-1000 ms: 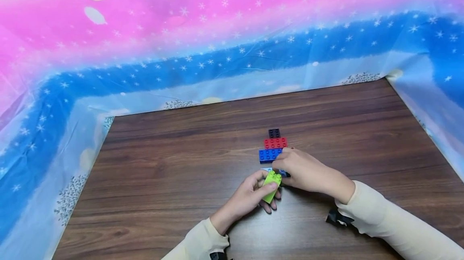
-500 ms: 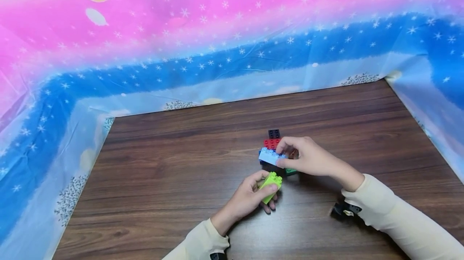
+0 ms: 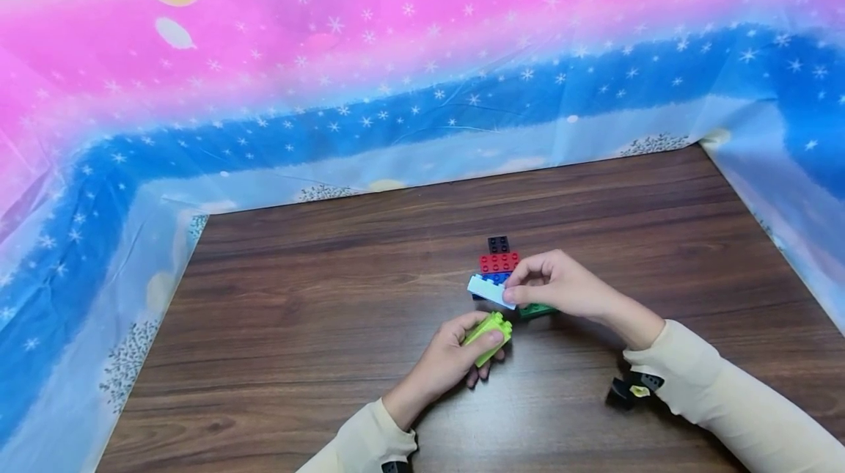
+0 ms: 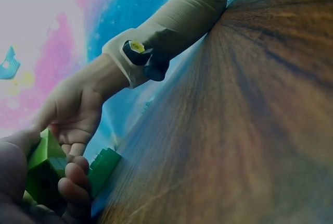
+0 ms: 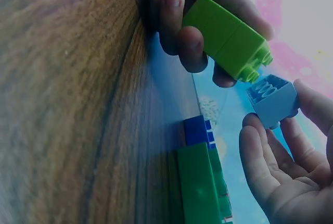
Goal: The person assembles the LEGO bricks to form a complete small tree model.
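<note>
My left hand [image 3: 444,357] holds a lime-green block [image 3: 480,348] that looks like two bricks stacked, its studded end pointing away. My right hand [image 3: 573,294] pinches a light-blue brick [image 3: 488,292] by one end between thumb and fingers, above the table. In the right wrist view, the hollow underside of the light-blue brick [image 5: 274,101] faces the studs of the lime-green block [image 5: 223,36], close beside them. Behind it, a dark-blue brick [image 3: 496,279] is partly hidden. A green brick [image 3: 536,310] lies under my right hand, partly covered.
Beyond the dark-blue brick, a red brick [image 3: 498,262] and a small black brick [image 3: 498,244] continue the row on the wooden table [image 3: 330,312]. A pink and blue snowflake cloth [image 3: 396,77] hangs around the table's far and side edges.
My right hand has lifted the light-blue brick off the table and tilted it, uncovering the green brick. My left hand keeps hold of the lime-green block, turning it slightly.
</note>
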Demonstrator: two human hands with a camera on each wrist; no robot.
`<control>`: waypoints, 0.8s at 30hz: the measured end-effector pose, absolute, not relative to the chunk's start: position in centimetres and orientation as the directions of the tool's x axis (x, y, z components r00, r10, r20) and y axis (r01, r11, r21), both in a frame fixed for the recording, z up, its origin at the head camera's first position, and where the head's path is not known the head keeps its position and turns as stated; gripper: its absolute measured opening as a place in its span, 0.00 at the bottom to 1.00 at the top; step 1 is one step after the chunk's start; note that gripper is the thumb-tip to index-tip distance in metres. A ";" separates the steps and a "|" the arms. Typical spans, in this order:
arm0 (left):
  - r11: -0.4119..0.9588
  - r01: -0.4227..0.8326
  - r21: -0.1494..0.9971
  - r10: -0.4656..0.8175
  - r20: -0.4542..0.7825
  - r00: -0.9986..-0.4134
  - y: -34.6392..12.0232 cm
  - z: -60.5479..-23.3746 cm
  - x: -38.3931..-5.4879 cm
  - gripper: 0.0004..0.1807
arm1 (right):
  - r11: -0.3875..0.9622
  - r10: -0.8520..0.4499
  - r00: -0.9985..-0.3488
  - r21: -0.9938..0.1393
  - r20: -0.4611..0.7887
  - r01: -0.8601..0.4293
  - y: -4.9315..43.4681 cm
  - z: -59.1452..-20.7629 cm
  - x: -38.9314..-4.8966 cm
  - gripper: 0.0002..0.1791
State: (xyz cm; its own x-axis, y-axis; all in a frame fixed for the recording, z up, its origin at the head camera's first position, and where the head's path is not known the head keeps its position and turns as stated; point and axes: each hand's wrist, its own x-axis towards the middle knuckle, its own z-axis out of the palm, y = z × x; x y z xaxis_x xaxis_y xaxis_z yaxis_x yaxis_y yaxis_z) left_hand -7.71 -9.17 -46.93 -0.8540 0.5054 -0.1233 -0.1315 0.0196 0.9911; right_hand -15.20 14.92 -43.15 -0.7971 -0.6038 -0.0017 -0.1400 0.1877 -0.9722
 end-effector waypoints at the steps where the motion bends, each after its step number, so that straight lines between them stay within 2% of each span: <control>1: 0.026 -0.128 0.991 0.506 -0.124 -0.853 -9.2 -46.9 -7.7 0.16 | 0.185 -0.606 -0.795 -0.972 0.003 -0.145 14.9 -43.2 -15.2 0.05; 7: 0.058 -0.143 0.988 0.501 -0.153 -0.852 -9.2 -46.8 -7.7 0.16 | 0.200 -0.607 -0.794 -0.960 0.035 -0.196 14.5 -43.5 -14.9 0.04; 14: 0.045 -0.123 0.991 0.507 -0.129 -0.852 -9.1 -47.0 -7.8 0.16 | 0.190 -0.600 -0.796 -0.953 0.079 -0.237 13.5 -43.7 -14.0 0.03; 24: 0.019 -0.136 0.991 0.493 -0.128 -0.861 -9.1 -46.6 -7.8 0.16 | 0.166 -0.537 -0.836 -0.958 0.113 -0.235 12.8 -44.1 -13.3 0.03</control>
State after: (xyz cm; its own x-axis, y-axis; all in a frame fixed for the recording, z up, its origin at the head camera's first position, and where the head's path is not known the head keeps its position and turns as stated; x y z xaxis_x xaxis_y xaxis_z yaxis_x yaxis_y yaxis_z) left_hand -7.75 -9.06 -46.64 -0.8605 0.4931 -0.1278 -0.1361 0.0192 0.9905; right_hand -13.32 12.80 -44.11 -0.8359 -0.5372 0.1126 -0.2355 0.1657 -0.9576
